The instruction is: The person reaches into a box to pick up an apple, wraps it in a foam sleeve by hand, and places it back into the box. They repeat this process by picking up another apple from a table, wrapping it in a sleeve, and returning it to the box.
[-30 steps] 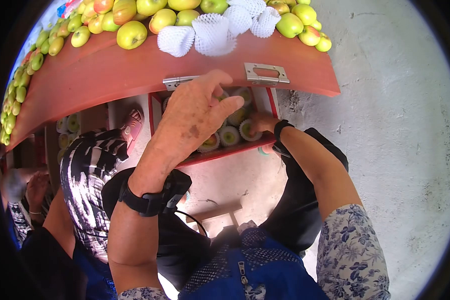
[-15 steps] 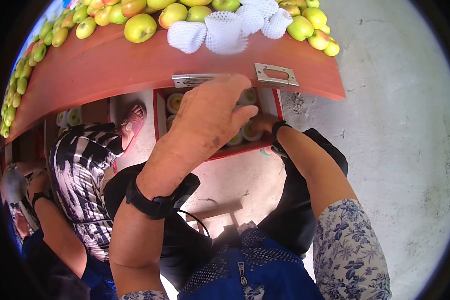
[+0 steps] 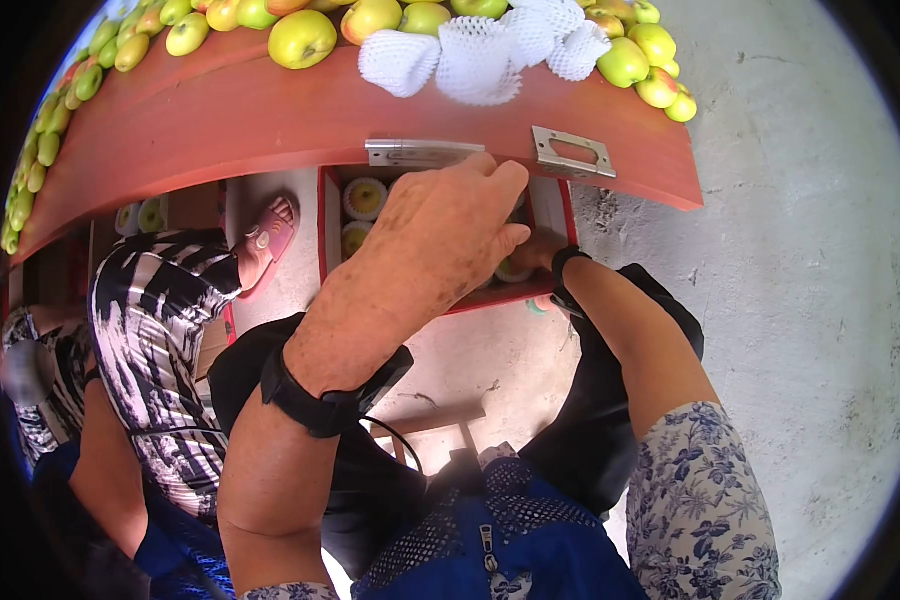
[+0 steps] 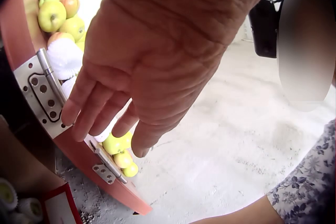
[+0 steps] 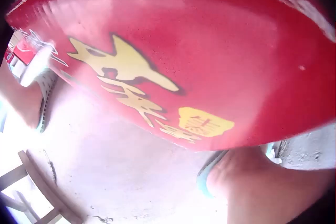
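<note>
My left hand (image 3: 440, 225) hovers over the red box (image 3: 322, 225), its fingertips right at the edge of the reddish board (image 3: 230, 110). In the left wrist view its palm faces the camera, fingers loosely extended and holding nothing. My right hand (image 3: 544, 248) reaches into the box's near right corner, beside an apple in a foam net (image 3: 511, 271). Its fingers are partly hidden there, so I cannot tell whether they grip that apple. More netted apples (image 3: 365, 199) sit along the box's left side. The right wrist view shows the box's red side (image 5: 236, 50) with yellow lettering.
Loose yellow-green and reddish apples (image 3: 302, 40) line the board, with several white foam nets (image 3: 478, 62) among them. Metal hinges (image 3: 573, 152) are fixed at its near edge. Another person's patterned trouser leg (image 3: 155, 320) and sandalled foot (image 3: 270, 240) are at the left.
The head view has shifted, so board and box appear further right. My left hand has moved right over the box, covering its front apples and exposing left ones. My right hand stays in the corner.
</note>
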Available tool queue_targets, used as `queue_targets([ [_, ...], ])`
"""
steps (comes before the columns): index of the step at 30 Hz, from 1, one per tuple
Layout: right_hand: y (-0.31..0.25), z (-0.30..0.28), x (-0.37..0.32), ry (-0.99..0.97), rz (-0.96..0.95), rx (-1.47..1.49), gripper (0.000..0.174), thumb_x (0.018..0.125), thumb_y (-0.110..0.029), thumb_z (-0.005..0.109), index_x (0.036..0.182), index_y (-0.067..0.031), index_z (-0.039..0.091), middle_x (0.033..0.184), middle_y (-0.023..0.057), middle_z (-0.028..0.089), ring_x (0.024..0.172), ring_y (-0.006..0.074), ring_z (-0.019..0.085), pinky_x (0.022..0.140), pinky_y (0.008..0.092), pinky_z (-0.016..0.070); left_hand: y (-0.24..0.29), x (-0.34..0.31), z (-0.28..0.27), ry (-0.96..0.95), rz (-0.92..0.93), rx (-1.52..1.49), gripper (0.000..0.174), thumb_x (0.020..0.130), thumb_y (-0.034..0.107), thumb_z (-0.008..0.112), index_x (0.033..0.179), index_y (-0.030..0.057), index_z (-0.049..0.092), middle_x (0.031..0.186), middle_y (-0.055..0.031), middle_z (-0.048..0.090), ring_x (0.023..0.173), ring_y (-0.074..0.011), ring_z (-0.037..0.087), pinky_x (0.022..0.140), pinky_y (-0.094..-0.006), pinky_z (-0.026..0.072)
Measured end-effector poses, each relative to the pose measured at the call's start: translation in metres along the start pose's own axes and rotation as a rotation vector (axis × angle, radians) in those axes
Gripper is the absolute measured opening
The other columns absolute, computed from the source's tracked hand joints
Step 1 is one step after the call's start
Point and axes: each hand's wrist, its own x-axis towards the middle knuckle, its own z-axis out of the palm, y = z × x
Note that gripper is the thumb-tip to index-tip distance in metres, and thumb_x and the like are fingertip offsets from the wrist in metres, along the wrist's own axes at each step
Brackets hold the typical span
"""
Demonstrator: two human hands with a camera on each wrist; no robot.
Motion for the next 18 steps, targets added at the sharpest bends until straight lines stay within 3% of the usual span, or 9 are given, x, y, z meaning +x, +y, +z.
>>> queue_targets([
  [3, -0.016, -0.016, -0.027, 0.022, 0.032, -0.065, 0.039, 0.079, -0.03, 0.066, 0.113, -0.0125, 0.068, 0.114, 0.0154, 0.067, 0.108, 0.03, 0.063, 0.092, 0.0413, 0.0491, -0.002, -0.001, 0.0, 0.004, -0.003, -0.003, 0.029, 0.083, 0.017, 0.067, 0.105, 0.0042, 0.054, 0.098, -0.0163, 0.059, 0.089, -0.0391, 0.06, 0.075, -0.0454, 0.0488],
  [7, 0.006, 0.018, 0.004, 0.069, -0.037, -0.164, 0.031, 0.079, -0.028, 0.065, 0.105, -0.0123, 0.069, 0.106, 0.0147, 0.069, 0.103, 0.0293, 0.066, 0.088, 0.0415, 0.0505, -0.004, -0.001, -0.001, 0.014, 0.027, 0.006, 0.029, 0.083, 0.017, 0.068, 0.104, 0.0041, 0.053, 0.097, -0.0161, 0.058, 0.088, -0.039, 0.06, 0.075, -0.0456, 0.0489],
  [9, 0.014, 0.036, 0.015, 0.254, -0.102, -0.152, 0.023, 0.078, -0.024, 0.065, 0.096, -0.0119, 0.071, 0.099, 0.0137, 0.071, 0.097, 0.029, 0.068, 0.084, 0.0413, 0.0519, -0.004, -0.001, -0.002, 0.015, 0.031, 0.008, 0.029, 0.082, 0.017, 0.068, 0.103, 0.0041, 0.053, 0.096, -0.0161, 0.058, 0.088, -0.0389, 0.06, 0.075, -0.0456, 0.0489],
  [18, 0.032, 0.034, 0.022, 0.258, -0.178, -0.27, 0.02, 0.077, -0.015, 0.063, 0.094, -0.0093, 0.071, 0.095, 0.0134, 0.071, 0.092, 0.0306, 0.069, 0.082, 0.0427, 0.0526, -0.009, -0.002, -0.002, -0.059, 0.012, 0.055, 0.027, 0.084, 0.017, 0.065, 0.104, 0.0032, 0.054, 0.096, -0.0154, 0.06, 0.087, -0.038, 0.06, 0.075, -0.0449, 0.0497],
])
